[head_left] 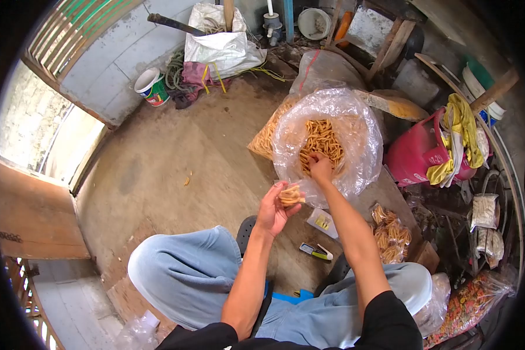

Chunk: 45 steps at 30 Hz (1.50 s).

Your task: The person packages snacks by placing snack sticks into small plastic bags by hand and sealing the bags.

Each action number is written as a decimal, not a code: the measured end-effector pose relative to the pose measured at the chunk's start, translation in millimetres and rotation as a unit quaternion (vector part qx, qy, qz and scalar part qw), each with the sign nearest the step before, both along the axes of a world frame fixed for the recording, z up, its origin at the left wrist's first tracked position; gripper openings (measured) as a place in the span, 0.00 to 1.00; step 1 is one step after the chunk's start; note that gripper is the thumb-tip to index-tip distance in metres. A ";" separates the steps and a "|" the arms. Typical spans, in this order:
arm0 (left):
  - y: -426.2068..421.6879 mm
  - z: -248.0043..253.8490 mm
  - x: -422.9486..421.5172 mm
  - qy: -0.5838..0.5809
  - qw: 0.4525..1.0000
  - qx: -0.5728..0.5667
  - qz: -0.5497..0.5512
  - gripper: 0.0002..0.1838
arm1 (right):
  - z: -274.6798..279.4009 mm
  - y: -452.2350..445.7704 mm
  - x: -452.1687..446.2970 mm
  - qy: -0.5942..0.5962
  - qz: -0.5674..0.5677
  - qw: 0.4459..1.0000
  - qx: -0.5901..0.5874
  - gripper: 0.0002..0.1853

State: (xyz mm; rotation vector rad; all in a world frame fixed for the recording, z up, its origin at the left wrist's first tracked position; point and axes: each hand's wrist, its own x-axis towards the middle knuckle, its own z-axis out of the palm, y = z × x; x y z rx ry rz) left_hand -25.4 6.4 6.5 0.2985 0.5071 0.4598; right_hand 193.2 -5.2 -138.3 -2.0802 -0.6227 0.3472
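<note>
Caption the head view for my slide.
Left hand holds a small bag of sticks; right hand reaches into a large clear bag of brown sticks.

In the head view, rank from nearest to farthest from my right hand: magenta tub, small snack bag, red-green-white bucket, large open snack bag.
1. Large open snack bag: right hand inside its mouth.
2. Small snack bag: in the left hand.
3. Magenta tub: to the right.
4. Red-green-white bucket: far left, near the wall.

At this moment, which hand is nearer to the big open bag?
The right hand reaches inside the big open bag, among the sticks; the left hand is just outside its rim, holding a small bag.
</note>
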 end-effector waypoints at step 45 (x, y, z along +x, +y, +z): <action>-59.1 116.2 16.1 -0.123 0.981 0.134 -0.068 0.12 | 345.0 -194.4 -96.5 -0.123 0.103 0.977 0.142 0.09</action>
